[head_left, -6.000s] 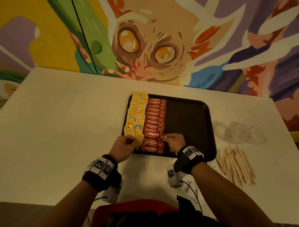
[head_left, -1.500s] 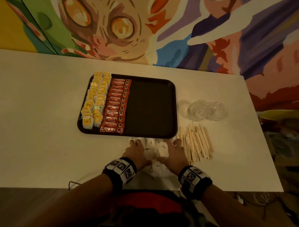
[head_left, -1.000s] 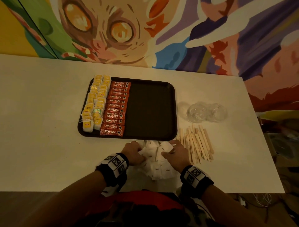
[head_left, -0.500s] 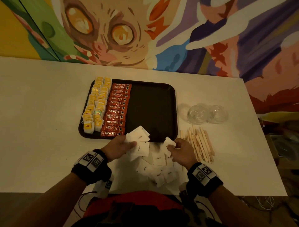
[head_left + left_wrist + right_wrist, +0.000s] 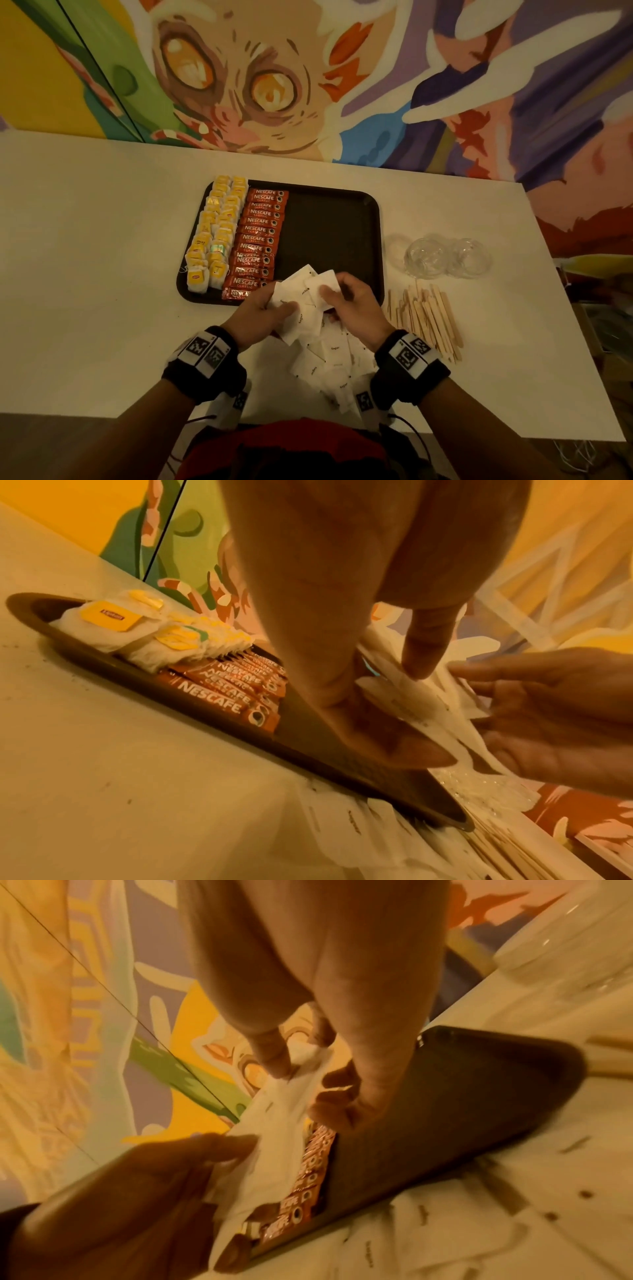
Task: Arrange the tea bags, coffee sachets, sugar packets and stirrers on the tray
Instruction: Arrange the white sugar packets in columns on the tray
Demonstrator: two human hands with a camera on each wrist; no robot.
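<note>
A dark tray lies on the white table, with two rows of yellow tea bags at its left and a column of red coffee sachets beside them. Over the tray's near edge my left hand grips a fan of several white sugar packets. My right hand pinches the top packet of that fan between thumb and fingers. More loose sugar packets lie on the table under my wrists. Wooden stirrers are heaped to the right of the tray.
Clear glass bowls stand right of the tray, behind the stirrers. A painted mural wall runs along the table's far edge. The table's right edge is close to the stirrers. The tray's right half is bare.
Both hands gathered sugar packets from the pile by the near edge and lifted them. My right hand has moved left and now pinches a packet in the left hand's fan.
</note>
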